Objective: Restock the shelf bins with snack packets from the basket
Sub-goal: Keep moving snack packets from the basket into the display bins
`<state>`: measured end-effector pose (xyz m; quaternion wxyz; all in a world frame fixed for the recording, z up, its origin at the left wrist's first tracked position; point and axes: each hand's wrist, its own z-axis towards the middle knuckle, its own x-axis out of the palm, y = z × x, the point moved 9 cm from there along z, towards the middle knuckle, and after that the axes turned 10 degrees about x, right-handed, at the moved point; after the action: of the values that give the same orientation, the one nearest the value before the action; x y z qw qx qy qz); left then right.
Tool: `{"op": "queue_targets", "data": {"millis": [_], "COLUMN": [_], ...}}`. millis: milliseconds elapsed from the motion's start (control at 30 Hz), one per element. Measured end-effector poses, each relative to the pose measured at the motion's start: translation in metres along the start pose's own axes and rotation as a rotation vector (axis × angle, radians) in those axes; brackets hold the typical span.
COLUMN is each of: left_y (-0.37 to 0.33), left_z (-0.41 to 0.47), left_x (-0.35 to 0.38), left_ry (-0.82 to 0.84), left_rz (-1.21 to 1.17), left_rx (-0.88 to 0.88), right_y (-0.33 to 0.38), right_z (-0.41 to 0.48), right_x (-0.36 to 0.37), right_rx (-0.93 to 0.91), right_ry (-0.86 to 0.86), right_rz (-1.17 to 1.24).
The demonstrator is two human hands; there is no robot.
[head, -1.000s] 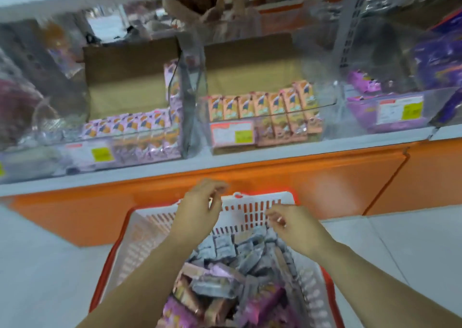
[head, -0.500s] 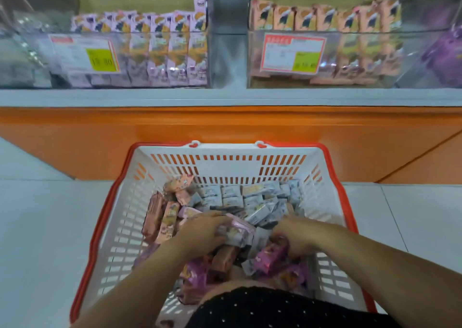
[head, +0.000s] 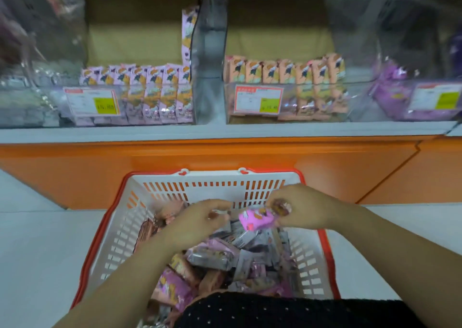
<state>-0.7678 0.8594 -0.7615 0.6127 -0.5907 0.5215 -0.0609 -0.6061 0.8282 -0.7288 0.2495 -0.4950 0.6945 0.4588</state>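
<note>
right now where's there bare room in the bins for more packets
Behind the pink packet row in the left bin, back to the brown cardboard, left of the tall stack by the divider. Also behind the orange packet row in the middle bin. The basket is crowded, bare only along its far slotted wall.

- Dim, flat indoor light; shadows are faint.
- Pale reflections veil the clear shelf bins [head: 312, 102].
- Whole frame soft; corners smeared, lines bowed.
</note>
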Motion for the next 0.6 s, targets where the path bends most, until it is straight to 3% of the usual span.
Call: {"op": "queue_targets", "data": {"millis": [133, 367, 500, 600], "left_y": [-0.085, -0.202, -0.252, -0.282], "left_z": [-0.005, 0.01, 0.031, 0.049], "left_x": [-0.032, -0.048, -0.046, -0.043], "left_ry": [-0.137, -0.366, -0.479, -0.473], "left_rz": [-0.213, -0.321, -0.324, -0.241], "left_rx": [0.139, 0.327, 0.445, 0.519], "right_y": [0.003, -0.008, -0.006, -0.02], "right_z": [-0.044, -0.124, -0.163, -0.178], "right_x": [-0.069, -0.14, -0.163, -0.18], "right_rx": [-0.019, -0.023, -0.07, -0.043], "right_ry": [-0.282, -0.733, -0.871, -0.919], "right_rz": [0.18, 0.454, 0.433, 0.342]}}
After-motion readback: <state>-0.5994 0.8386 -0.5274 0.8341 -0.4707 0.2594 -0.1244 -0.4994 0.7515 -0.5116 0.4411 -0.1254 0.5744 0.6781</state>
